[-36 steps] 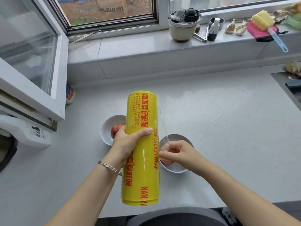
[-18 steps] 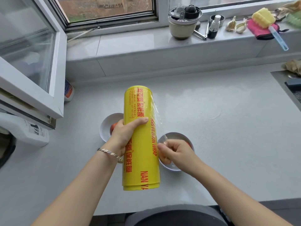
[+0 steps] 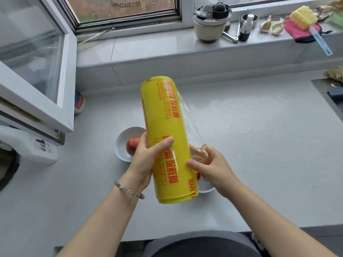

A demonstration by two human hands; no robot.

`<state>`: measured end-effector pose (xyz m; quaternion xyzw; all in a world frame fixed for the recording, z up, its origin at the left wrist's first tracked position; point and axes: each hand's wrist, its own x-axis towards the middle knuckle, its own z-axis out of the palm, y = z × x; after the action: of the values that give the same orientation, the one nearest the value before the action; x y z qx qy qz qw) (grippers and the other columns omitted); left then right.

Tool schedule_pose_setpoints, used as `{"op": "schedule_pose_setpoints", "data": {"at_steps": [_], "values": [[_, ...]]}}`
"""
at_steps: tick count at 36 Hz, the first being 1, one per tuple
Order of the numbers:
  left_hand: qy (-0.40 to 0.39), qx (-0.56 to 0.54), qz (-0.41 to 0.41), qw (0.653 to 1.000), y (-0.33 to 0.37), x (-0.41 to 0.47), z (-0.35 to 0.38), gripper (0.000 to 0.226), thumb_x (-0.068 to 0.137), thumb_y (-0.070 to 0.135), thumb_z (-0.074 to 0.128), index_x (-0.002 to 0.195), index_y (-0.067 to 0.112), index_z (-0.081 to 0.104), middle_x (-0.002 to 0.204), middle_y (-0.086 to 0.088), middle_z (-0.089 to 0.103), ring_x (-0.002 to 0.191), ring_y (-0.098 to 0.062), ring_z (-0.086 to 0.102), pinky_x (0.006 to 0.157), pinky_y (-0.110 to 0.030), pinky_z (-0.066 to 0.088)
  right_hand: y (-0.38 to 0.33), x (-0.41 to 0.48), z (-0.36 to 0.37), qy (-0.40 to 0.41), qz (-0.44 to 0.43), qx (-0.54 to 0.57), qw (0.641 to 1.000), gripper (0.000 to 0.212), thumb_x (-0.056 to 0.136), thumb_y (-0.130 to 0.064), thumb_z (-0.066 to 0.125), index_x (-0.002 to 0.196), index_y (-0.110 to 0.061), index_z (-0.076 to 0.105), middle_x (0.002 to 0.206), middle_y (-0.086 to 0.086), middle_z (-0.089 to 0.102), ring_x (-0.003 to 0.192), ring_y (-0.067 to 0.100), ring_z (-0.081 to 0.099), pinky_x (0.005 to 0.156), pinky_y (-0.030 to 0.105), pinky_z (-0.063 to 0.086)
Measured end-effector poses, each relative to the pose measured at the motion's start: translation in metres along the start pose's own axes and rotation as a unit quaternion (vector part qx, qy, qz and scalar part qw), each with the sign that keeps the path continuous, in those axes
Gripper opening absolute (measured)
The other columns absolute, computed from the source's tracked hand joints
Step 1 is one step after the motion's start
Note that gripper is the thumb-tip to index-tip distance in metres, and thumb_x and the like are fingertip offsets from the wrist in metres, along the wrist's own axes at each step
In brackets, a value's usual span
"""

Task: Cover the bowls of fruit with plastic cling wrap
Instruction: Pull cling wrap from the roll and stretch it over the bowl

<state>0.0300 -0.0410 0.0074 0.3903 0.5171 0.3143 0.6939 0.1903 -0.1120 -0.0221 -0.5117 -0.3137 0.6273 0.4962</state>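
While held tilted above grey surface (image 3: 259, 164), yellow cling wrap roll (image 3: 167, 127) sits in left hand (image 3: 146, 158), thumb and fingers curled round its middle. Right hand (image 3: 209, 167) just beside roll, fingers curled, pinching loose clear film (image 3: 189, 123) peeled off roll's right side. White bowl (image 3: 121, 143) with red fruit (image 3: 132, 145) left of roll; second bowl (image 3: 206, 189) mostly hidden under right hand.

Pale grey matte stone countertop (image 3: 259, 164), evenly daylit. Behind it, a raised glossy grey tiled windowsill (image 3: 148, 47). White-framed window (image 3: 187, 13) above the sill. White-framed glass casement sash (image 3: 33, 52) stands open inward, left. Dark recess (image 3: 334, 101) set in the counter, far right.
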Motion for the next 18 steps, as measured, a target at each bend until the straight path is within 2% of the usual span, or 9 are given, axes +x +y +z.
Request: {"op": "schedule_pose_setpoints", "data": {"at_steps": [2, 3, 4, 5, 7, 10, 12, 15, 18], "values": [[-0.049, -0.016, -0.013, 0.999, -0.003, -0.002, -0.003, 0.092, 0.052, 0.036, 0.085, 0.131, 0.030, 0.040, 0.115, -0.008, 0.065, 0.099, -0.029, 0.067, 0.076, -0.045, 0.057, -0.001, -0.001, 0.001, 0.005, 0.005, 0.022, 1.000, 0.050, 0.053, -0.031, 0.088, 0.066, -0.021, 0.041, 0.086, 0.027, 0.065, 0.069, 0.025, 0.055, 0.060, 0.033, 0.039], [-0.067, -0.021, -0.014, 0.997, -0.005, -0.002, -0.004, 0.100, 0.045, 0.040, 0.088, 0.132, 0.032, 0.039, 0.116, -0.007, 0.065, 0.100, -0.030, 0.066, 0.075, -0.044, 0.056, -0.003, -0.001, 0.002, 0.009, 0.004, 0.025, 1.000, 0.048, 0.059, -0.029, 0.085, 0.067, -0.019, 0.038, 0.092, 0.030, 0.065, 0.067, 0.024, 0.054, 0.055, 0.027, 0.040], [-0.078, -0.026, -0.011, 0.997, -0.006, -0.002, -0.005, 0.105, 0.040, 0.044, 0.090, 0.132, 0.033, 0.039, 0.117, -0.008, 0.065, 0.101, -0.031, 0.066, 0.074, -0.044, 0.056, -0.005, -0.001, 0.000, 0.008, 0.002, 0.017, 1.000, 0.042, 0.067, -0.021, 0.079, 0.067, -0.018, 0.037, 0.090, 0.026, 0.067, 0.058, 0.019, 0.053, 0.047, 0.021, 0.038], [-0.080, -0.032, -0.007, 0.996, -0.006, -0.001, -0.004, 0.108, 0.038, 0.046, 0.090, 0.132, 0.032, 0.038, 0.117, -0.008, 0.064, 0.101, -0.032, 0.065, 0.075, -0.045, 0.056, -0.007, -0.002, -0.001, 0.003, 0.000, 0.015, 1.000, 0.036, 0.074, -0.010, 0.072, 0.068, -0.017, 0.037, 0.078, 0.016, 0.069, 0.048, 0.014, 0.050, 0.040, 0.017, 0.035], [-0.069, -0.045, -0.003, 0.997, -0.007, -0.001, -0.003, 0.108, 0.039, 0.047, 0.089, 0.133, 0.028, 0.039, 0.118, -0.011, 0.064, 0.100, -0.034, 0.066, 0.075, -0.048, 0.056, -0.010, -0.005, -0.004, -0.021, 0.002, 0.031, 0.999, 0.034, 0.079, 0.001, 0.066, 0.070, -0.013, 0.037, 0.067, 0.000, 0.061, 0.040, 0.006, 0.043, 0.036, 0.015, 0.032], [-0.051, -0.083, -0.005, 0.995, -0.008, 0.000, 0.000, 0.087, 0.055, 0.035, 0.082, 0.131, 0.020, 0.042, 0.110, -0.013, 0.066, 0.090, -0.031, 0.069, 0.069, -0.043, 0.056, -0.007, -0.010, -0.008, -0.046, -0.011, 0.076, 0.996, 0.023, 0.073, -0.002, 0.058, 0.074, -0.012, 0.037, 0.076, 0.004, 0.056, 0.046, 0.010, 0.042, 0.039, 0.016, 0.034], [-0.042, -0.089, -0.006, 0.995, -0.007, 0.000, 0.001, 0.072, 0.066, 0.029, 0.070, 0.131, 0.019, 0.042, 0.105, -0.011, 0.067, 0.084, -0.027, 0.070, 0.064, -0.039, 0.056, 0.001, -0.011, -0.010, -0.031, -0.017, 0.069, 0.997, 0.016, 0.074, -0.004, 0.055, 0.077, -0.011, 0.041, 0.069, -0.002, 0.062, 0.051, 0.012, 0.048, 0.045, 0.017, 0.039], [-0.045, -0.069, -0.003, 0.997, -0.009, 0.002, 0.000, 0.068, 0.067, 0.027, 0.067, 0.130, 0.021, 0.043, 0.104, -0.011, 0.068, 0.082, -0.027, 0.070, 0.060, -0.037, 0.056, 0.013, -0.012, -0.009, -0.023, 0.000, 0.073, 0.997, 0.015, 0.082, -0.005, 0.053, 0.080, -0.012, 0.040, 0.062, -0.002, 0.061, 0.058, 0.017, 0.047, 0.056, 0.027, 0.040], [-0.057, -0.050, -0.009, 0.997, -0.010, 0.003, -0.001, 0.067, 0.067, 0.029, 0.067, 0.130, 0.022, 0.044, 0.107, -0.012, 0.067, 0.086, -0.030, 0.070, 0.062, -0.039, 0.056, 0.019, -0.012, -0.002, -0.007, 0.037, 0.076, 0.996, 0.022, 0.094, 0.000, 0.042, 0.080, -0.015, 0.036, 0.054, -0.008, 0.050, 0.053, 0.010, 0.044, 0.056, 0.022, 0.039]]}}
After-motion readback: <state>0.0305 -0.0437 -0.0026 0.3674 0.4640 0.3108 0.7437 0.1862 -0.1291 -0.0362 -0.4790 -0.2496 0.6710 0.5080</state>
